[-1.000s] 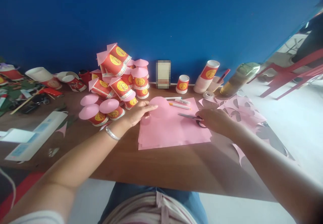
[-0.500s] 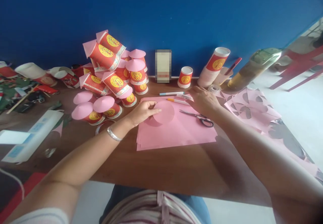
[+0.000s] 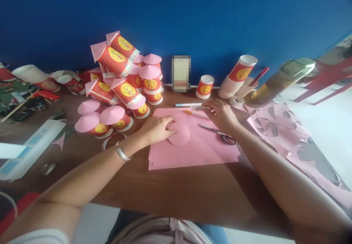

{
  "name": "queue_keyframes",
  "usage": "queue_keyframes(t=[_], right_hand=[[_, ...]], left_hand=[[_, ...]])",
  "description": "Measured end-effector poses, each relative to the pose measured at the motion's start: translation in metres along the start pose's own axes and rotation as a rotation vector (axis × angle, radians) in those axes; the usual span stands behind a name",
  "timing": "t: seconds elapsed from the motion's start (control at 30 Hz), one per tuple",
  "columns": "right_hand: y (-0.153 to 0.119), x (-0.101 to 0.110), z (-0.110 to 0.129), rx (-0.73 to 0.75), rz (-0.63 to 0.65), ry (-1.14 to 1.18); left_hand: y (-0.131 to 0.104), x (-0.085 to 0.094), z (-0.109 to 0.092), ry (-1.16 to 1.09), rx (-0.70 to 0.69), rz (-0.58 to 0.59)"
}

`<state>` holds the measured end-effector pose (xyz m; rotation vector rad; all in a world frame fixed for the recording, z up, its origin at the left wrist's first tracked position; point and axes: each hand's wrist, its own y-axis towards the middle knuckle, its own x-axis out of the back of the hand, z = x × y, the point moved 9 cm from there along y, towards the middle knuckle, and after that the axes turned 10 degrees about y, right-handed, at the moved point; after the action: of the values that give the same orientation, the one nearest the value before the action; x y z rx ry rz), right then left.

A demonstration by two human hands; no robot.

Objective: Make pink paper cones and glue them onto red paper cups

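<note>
My left hand [image 3: 157, 129] is at the left edge of a pink paper circle [image 3: 180, 134], thumb and fingers gripping its rim. The circle is above a stack of pink paper sheets [image 3: 192, 154]. Behind the sheets, my right hand [image 3: 222, 115] reaches down with curled fingers on the end of a small translucent object [image 3: 195, 108], whose kind is unclear. Beside that object lie a blue-and-white pen [image 3: 187, 105] and an orange-capped pen [image 3: 195, 115]. Black-handled scissors [image 3: 220, 133] rest slightly open on the sheets, just below my right hand.
Several red paper cups with pink cone tops [image 3: 115, 90] are piled at left. A single red cup [image 3: 205, 87], a leaning cup stack [image 3: 238, 77], a tape roll [image 3: 237, 101] and a bottle [image 3: 283, 80] stand behind. Cut pink scraps [image 3: 286, 126] cover the right side.
My right hand has come down and slightly nearer, its fingers now closed at the translucent object. My left hand and the pink circle have shifted a little nearer. The view has tilted slightly.
</note>
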<state>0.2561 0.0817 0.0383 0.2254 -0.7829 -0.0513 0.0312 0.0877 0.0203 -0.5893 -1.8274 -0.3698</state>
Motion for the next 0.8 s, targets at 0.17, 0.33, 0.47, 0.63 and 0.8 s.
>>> queue_keyframes(t=[0.17, 0.33, 0.47, 0.63, 0.8], right_hand=[[-0.014, -0.029, -0.008, -0.195, 0.078, 0.85], [-0.027, -0.052, -0.005, -0.298, 0.148, 1.083], [-0.029, -0.05, 0.005, -0.206, 0.14, 1.053], [-0.034, -0.051, 0.012, -0.178, 0.132, 1.031], [-0.041, -0.059, 0.016, -0.212, 0.245, 1.04]], left_hand=[[-0.004, 0.031, -0.007, -0.062, -0.068, -0.293], [-0.007, 0.028, -0.025, -0.372, -0.191, -0.338], [-0.014, 0.027, -0.03, -0.448, -0.252, -0.445], [-0.022, 0.03, -0.018, -0.438, -0.209, -0.539], [-0.03, 0.036, -0.023, -0.349, -0.304, -0.601]])
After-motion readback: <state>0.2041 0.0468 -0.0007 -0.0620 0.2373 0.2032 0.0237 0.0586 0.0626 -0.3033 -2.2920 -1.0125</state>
